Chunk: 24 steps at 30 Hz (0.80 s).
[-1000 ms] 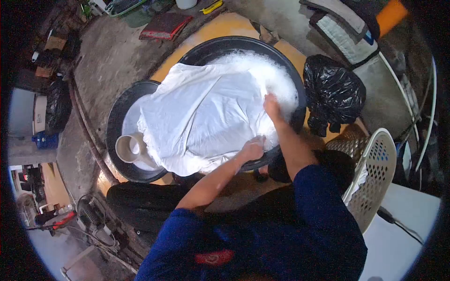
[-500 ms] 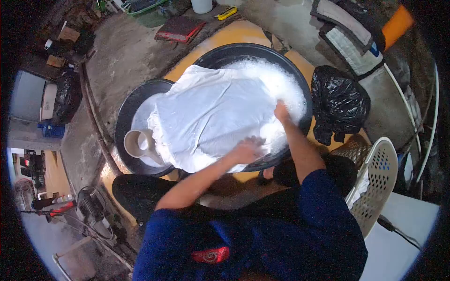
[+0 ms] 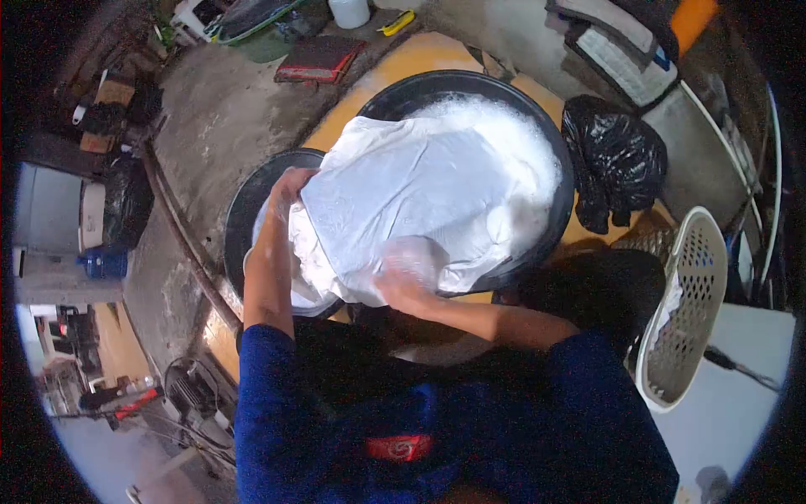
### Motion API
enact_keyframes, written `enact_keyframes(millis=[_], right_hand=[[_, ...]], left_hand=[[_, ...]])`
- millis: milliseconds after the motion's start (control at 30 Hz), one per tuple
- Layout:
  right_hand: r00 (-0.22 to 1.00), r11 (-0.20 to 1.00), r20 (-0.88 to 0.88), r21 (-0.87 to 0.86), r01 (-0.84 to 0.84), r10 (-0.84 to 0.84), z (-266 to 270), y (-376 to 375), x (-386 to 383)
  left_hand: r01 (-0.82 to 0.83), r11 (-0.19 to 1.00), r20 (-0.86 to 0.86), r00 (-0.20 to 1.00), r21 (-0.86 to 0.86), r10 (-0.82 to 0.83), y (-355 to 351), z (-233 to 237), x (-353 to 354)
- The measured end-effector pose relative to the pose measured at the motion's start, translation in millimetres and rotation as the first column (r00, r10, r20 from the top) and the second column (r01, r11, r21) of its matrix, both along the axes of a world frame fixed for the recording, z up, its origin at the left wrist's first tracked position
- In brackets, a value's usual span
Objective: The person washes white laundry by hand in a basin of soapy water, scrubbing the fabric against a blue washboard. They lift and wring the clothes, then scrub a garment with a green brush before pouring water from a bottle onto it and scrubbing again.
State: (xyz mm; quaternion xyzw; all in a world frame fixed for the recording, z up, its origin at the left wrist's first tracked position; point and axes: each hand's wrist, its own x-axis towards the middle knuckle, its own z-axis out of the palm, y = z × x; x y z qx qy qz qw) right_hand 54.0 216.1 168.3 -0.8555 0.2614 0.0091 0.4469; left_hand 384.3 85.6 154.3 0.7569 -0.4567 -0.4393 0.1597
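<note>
A wet white cloth lies spread over a large black basin of suds, its left side hanging over a smaller dark basin. My left hand is at the cloth's upper left edge, its fingers closed on the fabric there. Low on the cloth, near the front rim, my right hand is smeared by motion. A pale rounded blur at its fingers cannot be made out. White foam fills the right side of the large basin. My left forearm covers much of the small basin.
A black plastic bag stands right of the large basin. Nearer me on the right is a beige perforated laundry basket with white cloth inside. A dark red-edged mat and a white bucket lie beyond the basins.
My left hand has gone from the cloth's front to its upper left edge. My right hand has left the suds and come left onto the cloth's front. The view has shifted slightly.
</note>
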Motion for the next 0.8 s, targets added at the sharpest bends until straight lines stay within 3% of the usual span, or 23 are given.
enact_keyframes(millis=[33, 67, 100, 133, 233, 267, 333, 433, 500, 533, 633, 733, 767, 800], right_hand=[[0.907, 0.911, 0.091, 0.093, 0.402, -0.41, -49.6, 12.8, 0.0], [0.822, 0.83, 0.13, 0.009, 0.558, -0.554, -64.0, 13.7, -10.0], [0.932, 0.912, 0.095, -0.19, 0.363, -0.351, -58.7, 3.9, -30.6], [0.991, 0.922, 0.012, -0.366, 0.13, -0.135, -51.8, -7.5, -45.7], [0.962, 0.959, -0.083, 0.092, 0.268, -0.26, -51.0, -27.8, -46.3], [0.97, 0.967, -0.091, 0.099, 0.233, -0.224, -51.5, -28.2, -48.2], [0.983, 0.981, -0.103, 0.11, 0.162, -0.151, -53.4, -30.8, -52.4], [0.967, 0.97, -0.155, 0.106, 0.219, -0.201, -46.4, -29.6, -58.2], [0.948, 0.978, -0.282, 0.102, 0.18, -0.145, -21.8, -45.1, -66.2], [0.942, 0.991, -0.321, 0.058, 0.121, -0.096, -34.2, -53.4, -75.0], [0.917, 0.994, -0.396, -0.061, -0.086, 0.055, -84.0, -75.4, -102.8], [0.879, 0.973, -0.45, -0.083, -0.216, 0.157, -119.6, -82.8, -117.1], [0.871, 0.975, -0.465, -0.068, -0.213, 0.158, -142.0, -81.0, -121.6], [0.862, 0.976, -0.48, -0.053, -0.211, 0.161, -143.9, -80.3, -121.4]], left_hand=[[0.143, 0.986, 0.096, 0.986, -0.081, -0.135, -3.7, -2.0, 2.9], [-0.004, 0.988, -0.003, 1.0, -0.153, 0.003, -8.4, -8.0, 7.9], [-0.158, 0.965, -0.111, 0.984, -0.207, 0.137, -12.3, -15.6, 13.8], [-0.315, 0.918, -0.224, 0.938, -0.238, 0.264, -13.4, -20.3, 18.6], [-0.336, 0.882, -0.038, 0.939, -0.329, 0.343, -1.0, -19.7, 39.0], [-0.25, 0.929, 0.061, 0.959, -0.273, 0.276, 5.7, -15.9, 48.4], [-0.282, 0.934, 0.209, 0.922, -0.218, 0.327, 5.3, -15.5, 47.8], [0.154, 0.877, 0.384, 0.923, -0.456, 0.037, -20.9, -50.9, 70.0], [0.092, 0.897, 0.267, 0.963, -0.432, 0.029, -42.8, -29.3, 29.6], [0.062, 0.908, 0.206, 0.978, -0.415, 0.028, -48.5, -12.7, -0.5], [0.41, 0.902, 0.515, 0.807, -0.136, -0.289, -55.6, -0.3, -43.6], [0.369, 0.865, 0.454, 0.87, -0.34, -0.193, -56.0, -8.2, -32.1], [0.338, 0.82, 0.484, 0.871, -0.462, -0.086, -62.7, -34.3, -17.0], [0.354, 0.804, 0.512, 0.856, -0.478, -0.073, -62.2, -31.5, -19.0]])
